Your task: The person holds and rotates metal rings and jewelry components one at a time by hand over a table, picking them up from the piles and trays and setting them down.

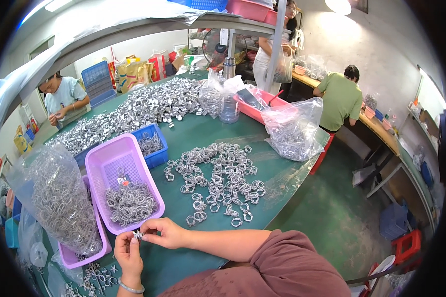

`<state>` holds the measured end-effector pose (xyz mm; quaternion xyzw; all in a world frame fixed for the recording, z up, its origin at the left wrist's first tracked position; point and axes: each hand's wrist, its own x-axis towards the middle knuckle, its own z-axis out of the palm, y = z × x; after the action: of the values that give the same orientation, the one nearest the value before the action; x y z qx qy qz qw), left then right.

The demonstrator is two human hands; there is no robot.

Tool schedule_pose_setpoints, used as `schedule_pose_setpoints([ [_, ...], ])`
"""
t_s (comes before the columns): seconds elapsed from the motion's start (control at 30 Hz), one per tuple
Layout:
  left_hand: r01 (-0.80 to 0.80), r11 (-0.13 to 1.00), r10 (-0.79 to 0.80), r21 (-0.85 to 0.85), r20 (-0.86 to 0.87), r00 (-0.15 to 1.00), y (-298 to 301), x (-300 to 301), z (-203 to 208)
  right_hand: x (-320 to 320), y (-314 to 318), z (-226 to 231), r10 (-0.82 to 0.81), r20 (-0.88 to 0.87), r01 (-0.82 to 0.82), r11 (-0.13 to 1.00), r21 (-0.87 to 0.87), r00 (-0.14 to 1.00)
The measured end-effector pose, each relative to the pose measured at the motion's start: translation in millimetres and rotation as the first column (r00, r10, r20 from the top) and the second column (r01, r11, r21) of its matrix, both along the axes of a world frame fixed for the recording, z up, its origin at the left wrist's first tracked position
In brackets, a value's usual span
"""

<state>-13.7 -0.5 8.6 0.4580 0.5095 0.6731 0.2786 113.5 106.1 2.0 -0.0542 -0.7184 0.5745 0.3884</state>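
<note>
Between the fingertips of both hands is a small silver metal piece (138,235), star-like in outline and too small to tell more. My left hand (128,253), with a bangle on its wrist, pinches it from the left. From the right, the closed fingers of my right hand (165,233) meet it. Just beyond the hands stands a purple basket (95,163) with a heap of silver metal rings (131,204) in its near end. Similar rings (225,173) lie spread on the green table (183,132) to the right.
A bulging clear bag of metal rings (59,203) stands left in another purple basket (105,243). Farther back are a blue basket (156,157), a long pile of metal parts (148,101), a bottle (229,110) and a pink basket (250,111). Other people work around the room.
</note>
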Motion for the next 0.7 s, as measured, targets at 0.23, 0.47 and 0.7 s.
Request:
schedule_pose_setpoints([
  [0.23,-0.059,0.997,0.068,0.046,-0.213,0.975,-1,1,-4,3,1,5,-0.142,-0.031,0.144,0.929,0.342,0.989],
  [0.47,-0.084,0.996,0.087,0.023,-0.21,0.974,1,1,-7,7,-2,10,-0.102,0.066,0.083,0.965,0.249,0.993],
  [0.7,-0.006,1.0,0.005,-0.005,-0.141,0.99,0,1,-4,5,-2,6,-0.072,0.072,0.06,0.986,0.155,0.995],
])
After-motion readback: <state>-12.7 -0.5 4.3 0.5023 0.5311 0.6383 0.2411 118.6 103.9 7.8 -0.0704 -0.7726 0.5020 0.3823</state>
